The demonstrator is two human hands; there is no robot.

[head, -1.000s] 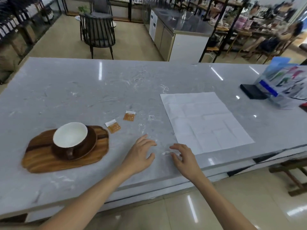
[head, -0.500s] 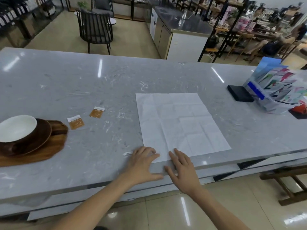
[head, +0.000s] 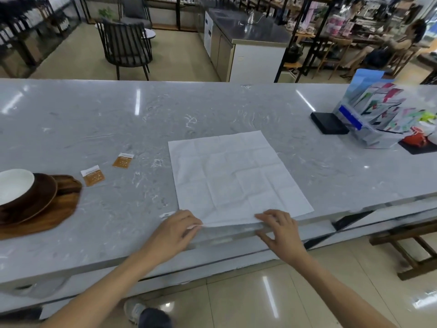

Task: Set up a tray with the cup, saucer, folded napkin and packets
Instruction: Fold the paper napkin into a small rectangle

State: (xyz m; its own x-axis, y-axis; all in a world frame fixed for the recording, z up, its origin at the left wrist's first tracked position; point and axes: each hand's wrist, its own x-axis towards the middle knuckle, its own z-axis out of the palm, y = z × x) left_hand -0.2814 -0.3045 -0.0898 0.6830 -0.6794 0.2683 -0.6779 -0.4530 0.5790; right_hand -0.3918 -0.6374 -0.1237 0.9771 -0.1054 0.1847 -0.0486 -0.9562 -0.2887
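Between the left hand (head: 176, 229) and right hand (head: 279, 229), each pinching the napkin (head: 234, 176) at its near edge by the counter's lip, the sheet lies flat. Lift both corners evenly and fold straight away from the hands; bare counter (head: 212, 110) beyond gives room, while the packets (head: 93, 177) and tray (head: 54, 211) sit well left.

a café or shop: a long grey marble counter (head: 212, 110) faces an open tiled floor with a black slatted chair (head: 125, 46), a steel service counter (head: 246, 41), display shelves (head: 331, 17), and seated customers (head: 392, 43) at wooden tables.
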